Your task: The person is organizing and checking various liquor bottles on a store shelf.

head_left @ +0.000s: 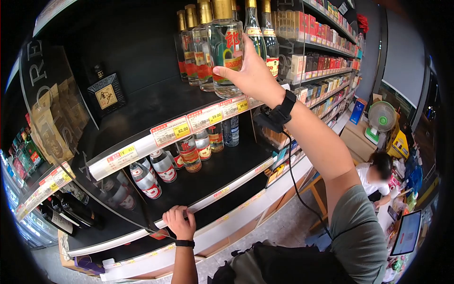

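Note:
My right hand [243, 71] is wrapped round a clear glass bottle [226, 52] with a gold cap and red characters, standing upright at the front edge of the upper shelf [142, 111]. Similar gold-capped bottles [204, 57] stand in a row behind it, and two green-necked bottles [254, 28] are to its right. Lower down, my left hand [179, 221] has its fingers curled at the front edge of the lower shelf [208, 201]; what they hold, if anything, is hidden. Above that hand, silver-and-red bottles [145, 180] stand on the lower shelf.
A dark square bottle [107, 92] stands at the upper shelf's left. A clear divider [56, 94] is at far left. Shelves of small boxes [326, 61] run along the right. A person [376, 177], a fan [382, 117] and a screen [406, 232] are at right. A black cable [295, 184] hangs beside the shelves.

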Tool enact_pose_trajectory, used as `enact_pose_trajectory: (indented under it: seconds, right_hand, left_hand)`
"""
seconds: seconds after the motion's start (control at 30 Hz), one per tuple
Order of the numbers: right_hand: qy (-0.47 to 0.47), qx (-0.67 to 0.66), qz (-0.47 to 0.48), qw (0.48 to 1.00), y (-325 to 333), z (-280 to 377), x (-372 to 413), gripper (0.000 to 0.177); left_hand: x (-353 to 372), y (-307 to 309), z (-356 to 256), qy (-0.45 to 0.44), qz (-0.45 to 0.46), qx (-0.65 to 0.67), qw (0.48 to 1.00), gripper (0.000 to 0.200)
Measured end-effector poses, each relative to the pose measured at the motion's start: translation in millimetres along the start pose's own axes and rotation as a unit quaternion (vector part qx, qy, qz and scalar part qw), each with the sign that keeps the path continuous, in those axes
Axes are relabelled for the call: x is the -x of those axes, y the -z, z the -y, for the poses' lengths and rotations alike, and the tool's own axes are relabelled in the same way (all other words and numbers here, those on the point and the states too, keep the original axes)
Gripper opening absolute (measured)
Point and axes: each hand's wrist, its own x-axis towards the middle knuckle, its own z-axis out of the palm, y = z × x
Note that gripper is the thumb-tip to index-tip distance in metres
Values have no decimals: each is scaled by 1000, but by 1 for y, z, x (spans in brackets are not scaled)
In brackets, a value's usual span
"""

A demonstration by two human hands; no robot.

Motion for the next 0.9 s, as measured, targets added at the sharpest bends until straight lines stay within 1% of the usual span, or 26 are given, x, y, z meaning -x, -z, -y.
enact_pose_trajectory:
  seconds: [0.07, 0.13, 0.3, 0.37, 0.4, 0.47, 0.6, 0.67, 0.7, 0.77, 0.9]
  right_hand:
    - [6, -17, 12, 1000, -5, -7, -4, 106]
    - [102, 23, -19, 994, -10, -10, -7, 106]
    - [62, 78, -32, 995, -10, 6, 2, 103]
    - [49, 101, -69, 991, -10, 12, 4, 101]
    - [49, 101, -71, 991, -7, 16, 3, 101]
    - [-35, 30, -1, 999, 5, 25, 1, 100]
    - [-30, 69, -24, 997, 5, 29, 0, 101]
    - [-62, 93, -8, 994, 6, 38, 2, 103]
    - [-63, 93, -8, 994, 4, 32, 1, 103]
    - [44, 103, -62, 992, -2, 19, 0, 105]
    - [34, 132, -49, 990, 3, 25, 0, 101]
  left_hand:
    - [2, 0, 2, -1, 2, 5, 1000, 20]
    - [2, 1, 3, -5, 5, 2, 1000, 19]
    - [3, 1, 4, -12, 7, 9, 1000, 18]
    - [2, 2, 4, -17, 6, 13, 1000, 18]
    - [2, 2, 5, -20, 6, 12, 1000, 18]
    - [3, 1, 4, -14, 9, 21, 1000, 18]
    - [1, 2, 1, -11, 4, 11, 1000, 18]
    - [1, 1, 1, -12, 5, 11, 1000, 18]
    - [1, 1, 1, -12, 5, 10, 1000, 18]
    - [2, 0, 3, -15, 5, 11, 1000, 18]
    - [2, 1, 2, -18, 6, 13, 1000, 17]
